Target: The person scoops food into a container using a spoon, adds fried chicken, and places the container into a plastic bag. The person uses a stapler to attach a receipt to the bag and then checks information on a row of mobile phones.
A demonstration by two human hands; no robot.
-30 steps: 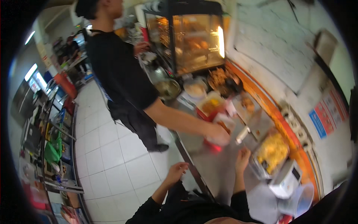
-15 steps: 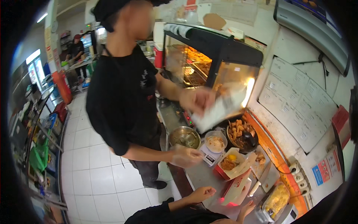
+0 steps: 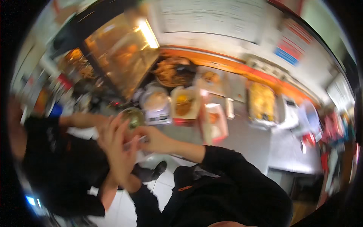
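Observation:
Motion blur softens much of the head view. My left hand (image 3: 118, 149) is raised at left of centre, fingers stretched and apart. Against it, my right hand (image 3: 150, 139) has curled fingers pinching a small pale thing (image 3: 135, 143), too smeared to name. Just behind my hands is a metal bowl (image 3: 133, 117) with something greenish inside. Farther right, a white scale (image 3: 158, 118) bears a tub of pale food (image 3: 155, 100). Beside it stands an open takeaway box (image 3: 184, 109) holding brown food and an egg yolk, then another red and white box (image 3: 218, 125).
A co-worker in black (image 3: 64, 159) stands close at my left, one arm reaching behind my hands. At the back are a lit food warmer (image 3: 124, 53) and a pan of fried pieces (image 3: 170, 73). A tray of yellow food (image 3: 262, 100) sits right of a knife handle (image 3: 229, 108).
The view has swung right and down toward the counter. My hands, earlier apart near the boxes, are now together at the left. The co-worker's raised white sheet no longer shows clearly.

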